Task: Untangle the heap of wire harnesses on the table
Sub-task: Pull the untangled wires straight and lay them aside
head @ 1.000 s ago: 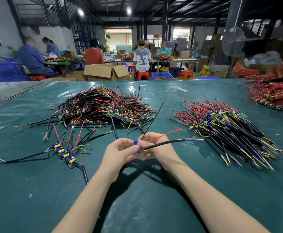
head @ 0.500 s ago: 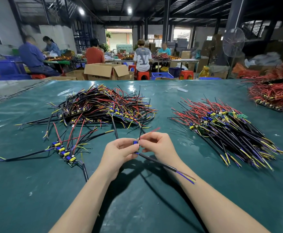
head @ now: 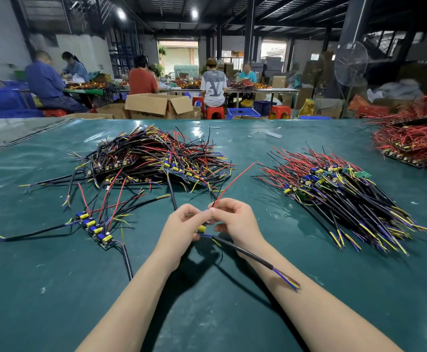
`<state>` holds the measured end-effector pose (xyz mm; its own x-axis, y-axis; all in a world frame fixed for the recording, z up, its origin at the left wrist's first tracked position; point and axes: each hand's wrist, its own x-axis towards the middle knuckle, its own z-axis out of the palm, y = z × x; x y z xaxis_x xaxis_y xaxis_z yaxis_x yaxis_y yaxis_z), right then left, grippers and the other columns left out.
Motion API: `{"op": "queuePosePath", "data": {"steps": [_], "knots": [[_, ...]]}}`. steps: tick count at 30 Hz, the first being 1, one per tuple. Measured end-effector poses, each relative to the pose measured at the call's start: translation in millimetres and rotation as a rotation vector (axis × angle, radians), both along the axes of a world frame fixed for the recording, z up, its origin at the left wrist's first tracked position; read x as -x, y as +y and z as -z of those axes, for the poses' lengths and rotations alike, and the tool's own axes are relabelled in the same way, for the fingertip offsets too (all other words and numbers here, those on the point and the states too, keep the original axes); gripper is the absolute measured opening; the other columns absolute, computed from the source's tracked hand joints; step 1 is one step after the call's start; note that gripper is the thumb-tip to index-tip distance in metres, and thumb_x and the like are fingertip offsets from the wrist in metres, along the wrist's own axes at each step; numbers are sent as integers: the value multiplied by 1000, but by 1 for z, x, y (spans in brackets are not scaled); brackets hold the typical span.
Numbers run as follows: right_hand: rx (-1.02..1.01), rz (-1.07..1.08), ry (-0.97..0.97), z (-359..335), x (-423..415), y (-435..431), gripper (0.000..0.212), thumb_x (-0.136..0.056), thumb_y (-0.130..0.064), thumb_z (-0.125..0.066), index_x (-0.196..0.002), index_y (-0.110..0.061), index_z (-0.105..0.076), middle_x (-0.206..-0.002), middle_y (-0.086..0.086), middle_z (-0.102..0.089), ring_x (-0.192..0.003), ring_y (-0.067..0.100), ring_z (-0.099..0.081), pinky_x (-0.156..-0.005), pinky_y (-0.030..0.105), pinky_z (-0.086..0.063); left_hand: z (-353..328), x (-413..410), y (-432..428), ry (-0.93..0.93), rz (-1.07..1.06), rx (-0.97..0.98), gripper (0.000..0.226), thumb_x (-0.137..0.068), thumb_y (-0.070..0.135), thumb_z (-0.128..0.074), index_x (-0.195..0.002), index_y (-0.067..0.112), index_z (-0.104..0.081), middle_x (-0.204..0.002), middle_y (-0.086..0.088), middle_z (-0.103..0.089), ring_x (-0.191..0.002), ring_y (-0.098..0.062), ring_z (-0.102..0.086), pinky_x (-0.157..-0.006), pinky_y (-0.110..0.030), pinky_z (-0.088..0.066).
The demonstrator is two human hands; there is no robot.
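My left hand (head: 182, 227) and my right hand (head: 235, 219) meet above the green table and both pinch one small wire harness (head: 245, 252). Its yellow and blue parts show between my fingers. Its black cable runs down to the right across my right forearm and ends in blue and yellow strands. Its red wire rises from my right fingertips toward the upper right. A tangled heap of harnesses (head: 151, 158) lies behind my hands on the left. A neater pile of harnesses (head: 339, 191) lies to the right.
A strip of joined harness boards (head: 95, 228) with spread wires lies at left front. A red-wire pile (head: 415, 143) sits at the far right edge. Beyond the green table (head: 55, 288) stand cardboard boxes, stools, a fan and several seated workers.
The harness turned in my hands: its black cable swung from pointing right down across my right forearm, and the red wire lifted up to the right. My hands stayed in place.
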<state>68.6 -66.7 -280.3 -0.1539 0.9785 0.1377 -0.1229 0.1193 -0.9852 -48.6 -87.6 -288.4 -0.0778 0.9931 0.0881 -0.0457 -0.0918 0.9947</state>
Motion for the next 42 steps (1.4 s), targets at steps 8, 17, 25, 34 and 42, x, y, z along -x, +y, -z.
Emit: {"op": "queuePosePath", "data": {"steps": [8,17,25,34,42], "knots": [[27,45,73,-1,1,-1,29,-83,13,-52,-65,-9,-57,-41,-6,-54,-36,3,-50,-41,12,-40,-2,1,0,10,10,12,23,-82,-1,-61,-64,11,-53,-55,1,-61,-48,-5,-52,-47,-16,-47],[92,-57,94,-2,-4,1,18,-85,1,-57,-72,-12,-59,-52,-6,-60,-48,3,-55,-49,14,-43,-9,-1,-3,-26,80,155,25,-90,-4,-36,-76,9,-52,-60,-7,-54,-42,-11,-54,-40,-18,-45],[-14,16,87,-1,-1,-1,21,-83,9,-57,-69,-7,-58,-41,-5,-55,-37,6,-52,-44,15,-43,-7,2,-2,145,123,116,32,-90,3,-43,-64,13,-59,-47,7,-55,-40,-2,-45,-39,-10,-31],[4,73,100,-4,1,-2,26,-79,12,-59,-68,-11,-62,-55,-4,-59,-46,3,-54,-46,15,-45,-5,2,-3,233,54,76,30,-83,4,-53,-55,14,-59,-45,6,-54,-39,-4,-44,-40,-11,-31],[112,97,206,-6,-2,-3,25,-81,14,-56,-66,-6,-59,-56,6,-53,-40,7,-54,-46,18,-50,-7,0,-3,220,81,42,25,-84,-1,-56,-62,8,-62,-48,1,-57,-40,-10,-48,-41,-16,-38]]}}
